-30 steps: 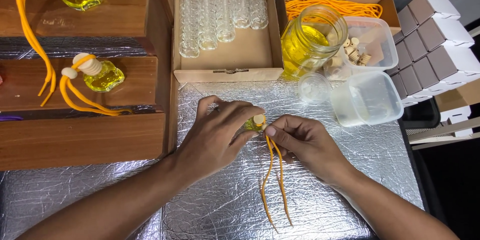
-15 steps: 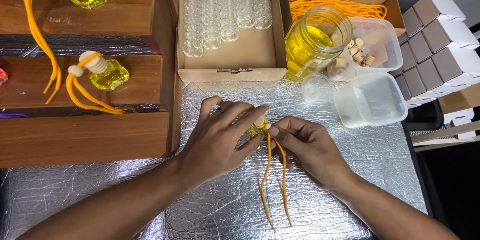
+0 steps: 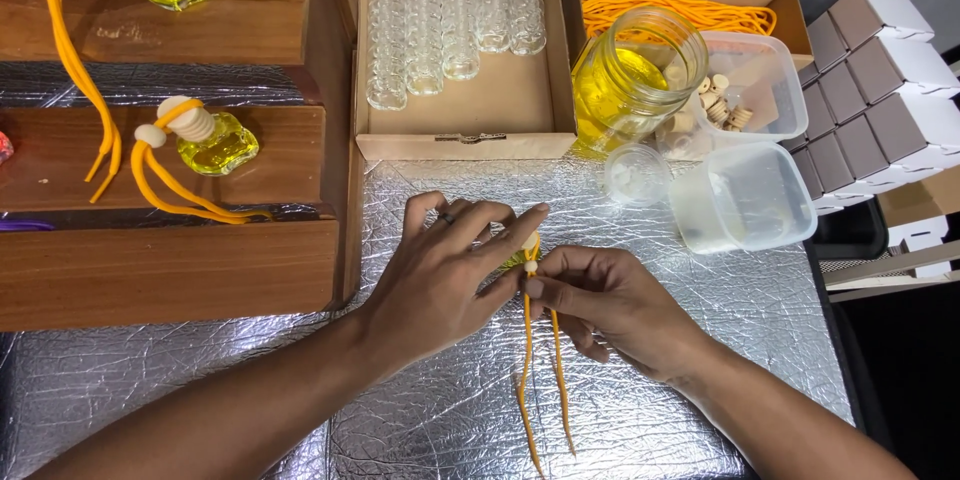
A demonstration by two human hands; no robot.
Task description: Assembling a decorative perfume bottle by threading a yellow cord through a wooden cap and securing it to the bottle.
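Both hands meet mid-counter over the crinkled silver foil (image 3: 700, 340): the left hand (image 3: 445, 265) is wrapped around a small bottle (image 3: 520, 258) that barely peeks out, while the right hand (image 3: 610, 305) pinches the orange cord (image 3: 527, 360) just below a pale bead (image 3: 531, 266), the two cord ends trailing down towards the near edge. Behind them sit a cardboard box of empty glass bottles (image 3: 455, 15) and a jar of yellow liquid (image 3: 635, 80).
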